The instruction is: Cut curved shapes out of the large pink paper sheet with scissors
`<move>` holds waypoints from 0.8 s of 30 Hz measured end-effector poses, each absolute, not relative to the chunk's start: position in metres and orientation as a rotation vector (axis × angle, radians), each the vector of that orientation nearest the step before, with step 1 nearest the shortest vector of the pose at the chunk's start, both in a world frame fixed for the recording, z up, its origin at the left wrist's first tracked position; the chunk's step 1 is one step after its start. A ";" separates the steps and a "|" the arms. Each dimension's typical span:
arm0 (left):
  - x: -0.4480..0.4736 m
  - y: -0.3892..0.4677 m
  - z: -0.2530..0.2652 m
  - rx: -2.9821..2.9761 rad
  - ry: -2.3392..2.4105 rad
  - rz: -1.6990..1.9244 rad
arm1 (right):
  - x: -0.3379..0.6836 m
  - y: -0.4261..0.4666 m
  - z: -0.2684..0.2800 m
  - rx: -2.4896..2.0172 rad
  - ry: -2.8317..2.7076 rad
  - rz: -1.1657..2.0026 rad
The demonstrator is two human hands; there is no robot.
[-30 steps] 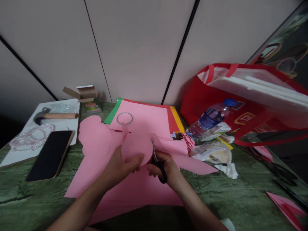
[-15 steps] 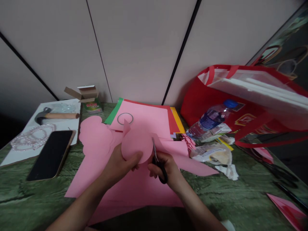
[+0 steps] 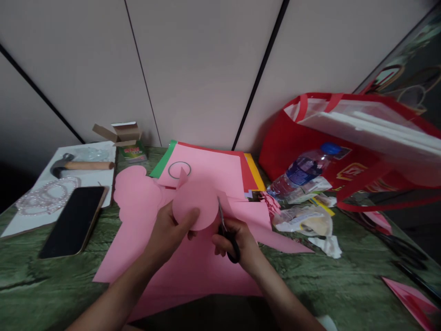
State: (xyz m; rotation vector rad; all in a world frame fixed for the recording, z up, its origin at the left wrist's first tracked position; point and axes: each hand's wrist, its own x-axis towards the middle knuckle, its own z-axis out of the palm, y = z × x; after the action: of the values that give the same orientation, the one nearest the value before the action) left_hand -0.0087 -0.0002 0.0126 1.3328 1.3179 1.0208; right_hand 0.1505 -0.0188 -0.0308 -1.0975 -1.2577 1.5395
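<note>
My left hand (image 3: 174, 230) pinches a round piece of pink paper (image 3: 196, 204), thumb on top and fingers beneath. A pointed strip of the paper sticks up at the circle's upper left, and another flap shows at its right edge. Scissors (image 3: 229, 241) with black handles are gripped in my right hand (image 3: 241, 241), their blades along the right edge of the circle. Under both hands lie large pink sheets (image 3: 203, 276). To the left, a pile of round pink paper cutouts (image 3: 138, 193) rests on the sheets.
A phone (image 3: 74, 223), a hammer (image 3: 82, 165) and beads (image 3: 48, 197) are on the left, with an opened small box (image 3: 132, 147) behind. Coloured sheets (image 3: 213, 168) lie at the back. On the right are a water bottle (image 3: 299, 170), a red bag (image 3: 275, 142) and plastic wrappers (image 3: 306, 220).
The round paper and my left hand have shifted slightly left and up, and the left thumb has moved on the paper. The right hand with the scissors stays in nearly the same place.
</note>
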 end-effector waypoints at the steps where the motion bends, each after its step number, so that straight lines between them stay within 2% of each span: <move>1: -0.008 -0.001 0.013 1.334 1.348 1.033 | 0.151 -0.019 -0.032 -1.092 -1.264 1.541; 9: -0.005 -0.002 0.019 1.363 1.292 0.891 | 0.150 -0.019 -0.031 -1.044 -1.271 1.544; 18: 0.000 -0.004 0.005 1.169 0.908 0.824 | 0.149 -0.019 -0.035 -0.990 -1.189 1.527; 24: 0.008 -0.010 0.007 1.192 1.223 0.885 | 0.146 -0.020 -0.036 -0.902 -1.233 1.619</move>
State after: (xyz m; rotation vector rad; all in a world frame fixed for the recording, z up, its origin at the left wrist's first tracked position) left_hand 0.0083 -0.0100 0.0073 1.1920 1.2228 0.8848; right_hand 0.1462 -0.0195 -0.0358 -0.9024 -1.2332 1.6186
